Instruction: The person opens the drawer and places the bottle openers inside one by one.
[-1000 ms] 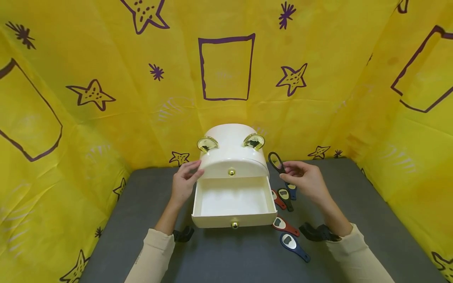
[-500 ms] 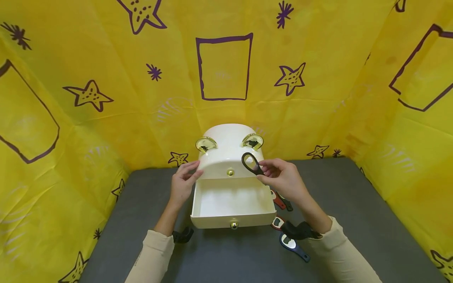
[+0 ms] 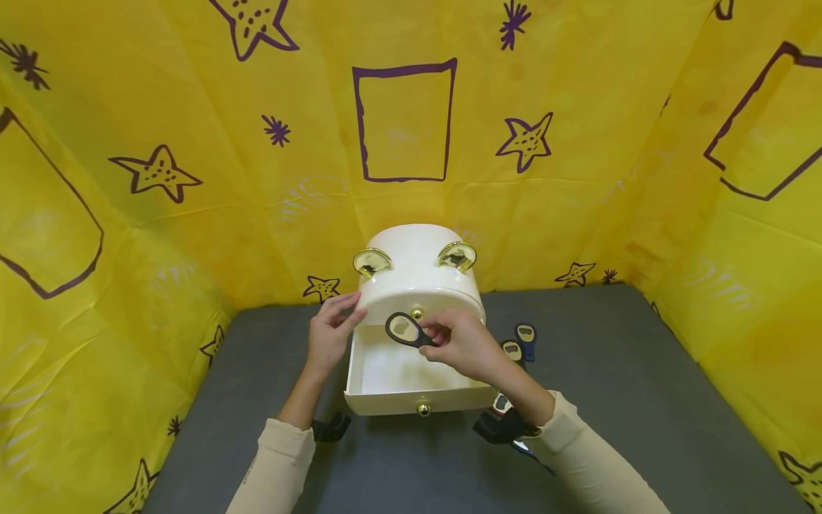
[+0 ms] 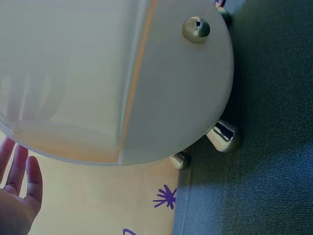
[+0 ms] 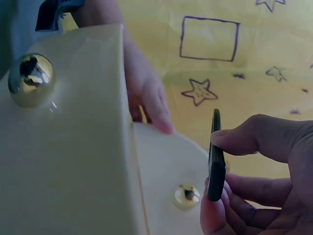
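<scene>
Black-rimmed opener (image 3: 409, 331), raised before the front of the white cabinet (image 3: 417, 275) and, in the head view, overlapping its pulled-out drawer (image 3: 385, 403); the exact height is not discernible. The right hand (image 3: 465, 343) pinches the handle between thumb and fingers; the grip is closed to the opener's thickness. Seen edge-on from the right wrist, the piece is thin and flat; it is probably light, stiff and hardly fragile. The broad plate, apparently smooth metal, may be slippery, so the dark handle seems the sounder hold, although a pinch at one end could let the head pivot. The left hand (image 3: 329, 339) touches the cabinet's left front edge, its grip loosely spread, with nothing lifted. Right of the cabinet, on the worktop (image 3: 610, 392), lie a blue opener (image 3: 526, 341) and a dark opener (image 3: 512, 350); nearer the viewer, beside the drawer's right corner, a red opener (image 3: 501, 404) is partly hidden by the right wrist. Behind the cabinet hangs a yellow cloth (image 3: 411, 203).
</scene>
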### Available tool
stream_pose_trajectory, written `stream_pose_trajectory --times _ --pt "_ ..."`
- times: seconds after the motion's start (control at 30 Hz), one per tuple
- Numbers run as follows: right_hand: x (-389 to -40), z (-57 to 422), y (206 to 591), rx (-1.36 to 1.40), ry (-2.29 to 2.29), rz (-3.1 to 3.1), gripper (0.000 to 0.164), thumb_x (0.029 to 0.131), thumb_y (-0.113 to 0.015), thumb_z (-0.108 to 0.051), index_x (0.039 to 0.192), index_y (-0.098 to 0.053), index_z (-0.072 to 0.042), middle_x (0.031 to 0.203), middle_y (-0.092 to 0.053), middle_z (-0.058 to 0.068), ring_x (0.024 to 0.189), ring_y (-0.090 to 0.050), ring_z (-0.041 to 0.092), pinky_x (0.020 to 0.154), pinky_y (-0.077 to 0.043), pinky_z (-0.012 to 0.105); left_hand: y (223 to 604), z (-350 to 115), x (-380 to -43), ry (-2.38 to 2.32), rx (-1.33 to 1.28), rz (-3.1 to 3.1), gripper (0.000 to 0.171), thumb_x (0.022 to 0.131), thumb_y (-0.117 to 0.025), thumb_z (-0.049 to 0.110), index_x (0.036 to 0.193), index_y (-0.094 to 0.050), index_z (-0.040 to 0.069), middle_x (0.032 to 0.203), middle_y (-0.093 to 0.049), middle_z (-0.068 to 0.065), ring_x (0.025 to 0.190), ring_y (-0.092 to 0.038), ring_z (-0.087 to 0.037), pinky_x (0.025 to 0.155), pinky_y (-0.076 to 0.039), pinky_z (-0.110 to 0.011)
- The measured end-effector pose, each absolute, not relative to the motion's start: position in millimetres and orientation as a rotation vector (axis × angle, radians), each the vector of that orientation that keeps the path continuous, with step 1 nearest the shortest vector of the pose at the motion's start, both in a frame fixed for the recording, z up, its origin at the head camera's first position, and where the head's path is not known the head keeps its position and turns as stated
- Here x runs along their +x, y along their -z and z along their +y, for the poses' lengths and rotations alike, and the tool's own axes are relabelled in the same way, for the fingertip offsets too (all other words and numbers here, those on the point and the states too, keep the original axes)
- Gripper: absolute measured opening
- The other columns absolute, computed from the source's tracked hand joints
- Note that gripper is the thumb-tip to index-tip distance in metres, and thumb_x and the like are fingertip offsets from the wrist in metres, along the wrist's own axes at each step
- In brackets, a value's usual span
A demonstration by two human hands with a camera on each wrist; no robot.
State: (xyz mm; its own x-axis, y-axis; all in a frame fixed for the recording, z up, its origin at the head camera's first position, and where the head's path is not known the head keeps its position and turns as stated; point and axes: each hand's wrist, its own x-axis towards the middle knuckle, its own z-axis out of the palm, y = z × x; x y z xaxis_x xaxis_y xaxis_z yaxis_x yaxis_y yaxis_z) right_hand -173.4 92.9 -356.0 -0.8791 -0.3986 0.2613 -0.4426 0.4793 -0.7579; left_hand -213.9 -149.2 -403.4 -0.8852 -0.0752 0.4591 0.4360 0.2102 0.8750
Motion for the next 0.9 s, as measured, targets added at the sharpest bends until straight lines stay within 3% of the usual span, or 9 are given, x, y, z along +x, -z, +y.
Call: stream_pose_trajectory --times 0.4,0.6,0.77,0.9 --pt "-178 55 366 0.766 -1.04 -2.894 0.022 0.07 -0.077 -0.006 0.092 -0.072 -0.001 0.071 -0.062 0.0 0.065 -0.051 0.01 0.06 -0.042 0.02 403 -150 -213 1.709 -0.324 -2.11 0.033 0.083 -0.071 -0.006 0.114 -0.065 -0.014 0.117 -0.06 -0.031 0.09 -0.057 0.006 0.07 -0.049 -0.008" --pt "-186 41 374 0.794 -0.874 -2.948 0.011 0.068 -0.078 -0.008 0.074 -0.069 -0.005 0.059 -0.054 -0.005 0.058 -0.044 0.01 0.054 -0.035 0.022 402 -149 -213 1.712 -0.333 -2.108 0.032 0.083 -0.071 -0.006 0.114 -0.065 -0.014 0.118 -0.06 -0.032 0.092 -0.056 0.006 0.07 -0.048 -0.007" --pt "-189 30 384 0.803 -0.669 -3.019 0.033 0.065 -0.073 -0.007 0.052 -0.044 -0.015 0.052 -0.034 -0.009 0.053 -0.032 0.011 0.05 -0.027 0.023 402 -148 -213 1.7 -0.345 -2.095 0.032 0.083 -0.07 -0.007 0.113 -0.065 -0.015 0.117 -0.06 -0.033 0.092 -0.057 0.007 0.069 -0.049 -0.007" --pt "-189 23 390 0.814 -0.515 -3.024 0.035 0.065 -0.073 -0.007 0.052 -0.042 -0.016 0.052 -0.044 -0.005 0.052 -0.041 0.014 0.052 -0.037 0.029 402 -147 -214 1.69 -0.349 -2.081 0.031 0.082 -0.071 -0.008 0.112 -0.065 -0.015 0.116 -0.06 -0.033 0.091 -0.057 0.008 0.068 -0.049 -0.007"
